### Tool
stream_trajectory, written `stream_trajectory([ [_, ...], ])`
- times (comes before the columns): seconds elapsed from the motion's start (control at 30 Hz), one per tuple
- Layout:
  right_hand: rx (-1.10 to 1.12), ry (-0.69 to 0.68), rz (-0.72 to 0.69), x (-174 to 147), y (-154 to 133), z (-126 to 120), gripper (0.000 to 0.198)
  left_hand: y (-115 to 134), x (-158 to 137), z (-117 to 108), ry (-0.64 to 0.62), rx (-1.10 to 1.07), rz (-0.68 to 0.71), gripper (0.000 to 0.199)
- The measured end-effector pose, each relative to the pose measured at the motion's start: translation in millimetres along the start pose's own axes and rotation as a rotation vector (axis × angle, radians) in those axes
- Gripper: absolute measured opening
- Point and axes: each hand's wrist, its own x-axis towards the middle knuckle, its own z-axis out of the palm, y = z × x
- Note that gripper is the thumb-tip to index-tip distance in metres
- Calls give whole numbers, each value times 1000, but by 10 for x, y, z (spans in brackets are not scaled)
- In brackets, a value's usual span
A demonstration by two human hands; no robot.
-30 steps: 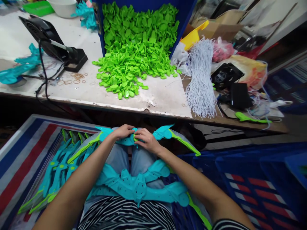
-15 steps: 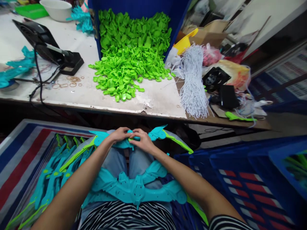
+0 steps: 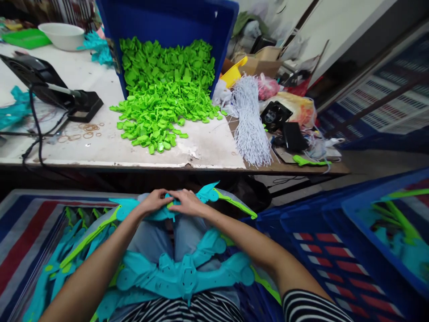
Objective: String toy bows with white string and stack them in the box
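A turquoise plastic bow-shaped piece (image 3: 208,192) with long green-edged tips lies across my knees. My left hand (image 3: 154,202) is closed on its middle from the left, fingertips at a small raised knob. From the right, my right hand (image 3: 188,203) grips the same middle, its fingers bent over a small green part (image 3: 170,205). The fingers of both hands meet there and partly hide what they press. Nearer my body, a second turquoise bow-shaped piece (image 3: 186,279) rests on my lap, with more turquoise plastic beneath it.
On the table (image 3: 214,152), small green plastic parts (image 3: 167,85) spill from a tipped blue bin (image 3: 187,27). White strings (image 3: 250,120) and a black fan (image 3: 275,116) lie to the right. Similar turquoise pieces (image 3: 63,250) are stacked at left; blue crates (image 3: 284,228) stand at right.
The camera view has shifted, so the table and bin sit lower and further left. Both hands keep their hold on the middle of the bow-shaped piece; the right fingers lie slightly flatter across it.
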Motion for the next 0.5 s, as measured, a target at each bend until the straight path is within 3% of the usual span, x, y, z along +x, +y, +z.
stream_trajectory([
  [0.07,47,110,-3,169,140,-349,29,-51,-51,-24,23,86,13,41],
  [0.13,0,350,156,406,358,-837,36,-94,-86,-22,60,149,4,48],
  [0.2,-207,564,337,671,619,-1351,38,-122,-96,16,107,200,14,51],
  [0.3,-450,528,502,1011,981,-1901,43,-141,-76,110,232,290,127,47],
  [0.37,-496,458,525,1142,1153,-2041,39,-138,-61,163,330,354,251,41],
  [0.5,-527,445,496,1115,1322,-1989,36,-24,-68,224,434,439,457,31],
])
